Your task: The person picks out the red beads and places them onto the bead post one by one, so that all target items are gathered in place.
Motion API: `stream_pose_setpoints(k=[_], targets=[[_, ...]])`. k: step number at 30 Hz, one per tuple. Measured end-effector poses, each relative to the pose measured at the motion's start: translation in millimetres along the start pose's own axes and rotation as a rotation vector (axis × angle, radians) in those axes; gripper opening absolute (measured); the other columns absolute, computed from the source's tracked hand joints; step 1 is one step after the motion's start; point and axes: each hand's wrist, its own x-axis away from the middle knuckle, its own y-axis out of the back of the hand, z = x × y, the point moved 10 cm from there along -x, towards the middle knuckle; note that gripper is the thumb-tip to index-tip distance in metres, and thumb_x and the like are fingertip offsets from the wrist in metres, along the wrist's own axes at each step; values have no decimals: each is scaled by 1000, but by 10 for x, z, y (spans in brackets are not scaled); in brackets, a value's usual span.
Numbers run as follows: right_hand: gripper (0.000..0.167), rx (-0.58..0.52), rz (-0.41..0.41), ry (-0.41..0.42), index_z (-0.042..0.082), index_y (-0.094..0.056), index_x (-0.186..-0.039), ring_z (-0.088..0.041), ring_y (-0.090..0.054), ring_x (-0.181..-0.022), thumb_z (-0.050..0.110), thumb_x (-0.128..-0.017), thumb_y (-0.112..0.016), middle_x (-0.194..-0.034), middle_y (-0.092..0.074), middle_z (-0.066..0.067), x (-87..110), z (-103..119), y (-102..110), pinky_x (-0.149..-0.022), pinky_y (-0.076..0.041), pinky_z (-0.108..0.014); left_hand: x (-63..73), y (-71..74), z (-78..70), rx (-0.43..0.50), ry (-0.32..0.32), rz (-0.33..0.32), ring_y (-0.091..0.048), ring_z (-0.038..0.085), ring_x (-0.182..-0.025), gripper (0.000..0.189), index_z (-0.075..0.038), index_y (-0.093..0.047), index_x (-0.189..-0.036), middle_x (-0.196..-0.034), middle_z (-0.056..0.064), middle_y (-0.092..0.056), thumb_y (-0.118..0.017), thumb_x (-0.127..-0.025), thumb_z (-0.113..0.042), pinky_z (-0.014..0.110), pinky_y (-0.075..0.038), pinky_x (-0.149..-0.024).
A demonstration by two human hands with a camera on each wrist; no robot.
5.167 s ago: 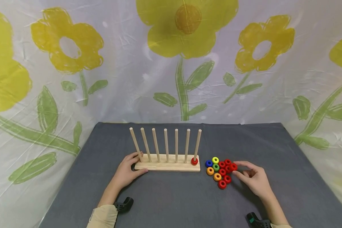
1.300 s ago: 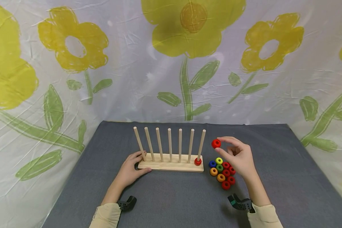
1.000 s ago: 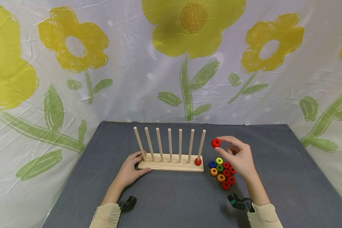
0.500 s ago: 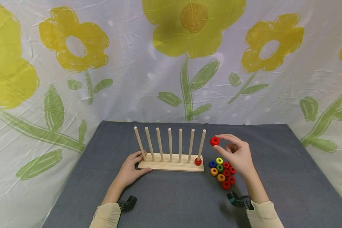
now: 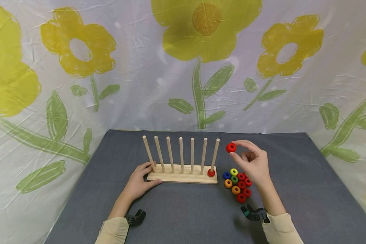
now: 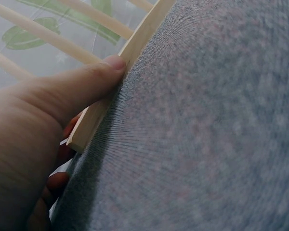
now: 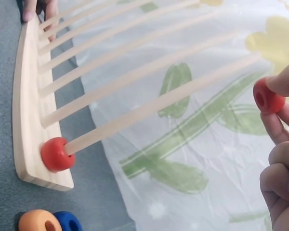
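In the head view, my left hand [image 5: 137,184] grips the left end of a wooden peg stand [image 5: 183,178], its thumb along the front edge and fingers behind. Up close in the left wrist view, the thumb [image 6: 94,79] presses the base. My right hand [image 5: 255,166] pinches a red bead [image 5: 231,151] between thumb and index finger, raised to the right of the rightmost peg [image 5: 215,154] near its top. A gap shows between bead and peg tip in the right wrist view. Another red bead [image 7: 55,155] sits at the bottom of that peg; the other pegs are bare.
Right of the stand lies a cluster of loose beads: several red ones [image 5: 241,198], a blue one [image 5: 224,175], a yellow one [image 5: 231,171], a green one [image 5: 232,180] and two orange ones [image 5: 226,184]. Grey cloth [image 5: 183,217] covers the table; a flowered curtain [image 5: 134,101] hangs behind.
My right hand has taken a red bead from the cluster and lifted it up and left beside the rightmost peg. Lately it has shifted slightly up. My left hand keeps its grip on the stand.
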Motion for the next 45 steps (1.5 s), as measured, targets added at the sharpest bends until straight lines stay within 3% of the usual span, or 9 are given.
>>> stream_pose_setpoints(k=[45], targets=[[35,26,9,-26,2,-78,-121,-11,-25,-41,-11,-89,-79,-107,-69,6,-180,142,-126,-38,-24,-30,-2,4,6,-10,2,-3,-48,42,-143,78,-7,-59,-152,-155,17,-55,-89,-88,-38,66,-43,-114]])
